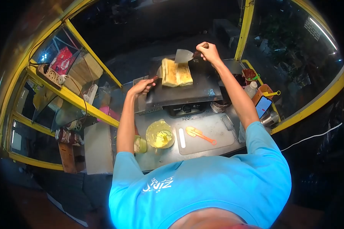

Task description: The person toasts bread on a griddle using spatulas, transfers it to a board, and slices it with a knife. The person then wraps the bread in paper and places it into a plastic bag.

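Note:
Browned toast [172, 76] lies on a dark flat griddle [202, 91], its pieces side by side with a seam between them. My right hand [208, 52] is closed round the dark handle of a scraper [184, 55], whose wide metal blade is at the toast's far edge. On the left, my left hand [142, 87] grips a dark handle [155, 78] at the near-left side of the toast. The tool on that handle looks like a second scraper; its blade is mostly hidden by the bread. Below the griddle sits a stove with a knob [186, 108].
Nearer me stand a tub of yellow spread [160, 134], a small green container [140, 145] and a cutting board [218, 144] bearing an orange spatula [202, 136]. A grater [227, 123], a phone [263, 106] and a bottle [251, 88] are at right. Yellow-framed glass [242, 30] surrounds the counter.

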{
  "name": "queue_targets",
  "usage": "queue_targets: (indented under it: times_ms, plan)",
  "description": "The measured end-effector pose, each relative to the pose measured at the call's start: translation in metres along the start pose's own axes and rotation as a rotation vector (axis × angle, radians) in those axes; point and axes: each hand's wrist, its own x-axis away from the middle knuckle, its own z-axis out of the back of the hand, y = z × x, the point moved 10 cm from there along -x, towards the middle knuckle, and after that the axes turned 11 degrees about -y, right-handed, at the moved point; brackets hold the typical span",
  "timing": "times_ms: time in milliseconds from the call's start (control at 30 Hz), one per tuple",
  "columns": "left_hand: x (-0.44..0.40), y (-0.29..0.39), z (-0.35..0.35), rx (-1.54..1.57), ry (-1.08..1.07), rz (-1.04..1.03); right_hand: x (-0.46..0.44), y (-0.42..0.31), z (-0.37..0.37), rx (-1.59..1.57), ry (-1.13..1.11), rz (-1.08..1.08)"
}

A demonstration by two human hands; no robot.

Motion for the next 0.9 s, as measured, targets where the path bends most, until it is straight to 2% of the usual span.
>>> queue_targets:
  times_ms: [67,133,167,200,267,333,367,400,467,667,767,833,900]
  plan:
    - [0.001,-0.011,0.01,0.093,-0.057,0.017,-0.002,0.047,0.011,-0.111,-0.059,-0.176]
    - [0.005,-0.014,0.008,0.078,-0.054,0.021,-0.001,0.088,0.011,-0.023,-0.134,-0.227]
    - [0.006,-0.014,0.005,0.094,-0.046,0.015,0.004,0.101,0.006,0.122,-0.195,-0.257]
    - [0.005,-0.014,0.003,0.109,-0.037,0.01,0.013,0.118,0.007,-0.026,-0.17,-0.346]
    - [0.004,-0.01,-0.001,0.078,-0.019,-0.013,0.015,0.131,0.015,0.024,-0.149,-0.386]
    - [0.012,0.014,-0.007,-0.096,0.097,-0.058,0.01,0.13,0.017,0.053,-0.166,-0.374]
    - [0.02,0.036,-0.01,-0.28,0.187,-0.099,0.011,0.131,0.016,0.08,-0.183,-0.369]
    - [0.014,0.039,-0.011,-0.282,0.184,-0.099,0.011,0.131,0.017,0.079,-0.179,-0.37]
    - [0.019,0.083,-0.021,-0.71,0.305,-0.41,0.009,0.13,0.018,0.117,-0.183,-0.372]
    - [0.108,0.122,-0.079,-0.716,0.466,-0.312,0.003,0.148,0.019,0.113,-0.174,-0.365]
    - [0.142,0.093,-0.089,-0.61,0.468,-0.353,0.011,0.134,0.012,0.136,-0.137,-0.38]
    - [0.162,0.053,-0.09,-0.208,0.429,-0.308,0.013,0.129,0.01,0.115,-0.125,-0.381]
    - [0.178,0.016,-0.092,-0.157,0.44,-0.3,0.013,0.121,0.004,0.148,-0.113,-0.397]
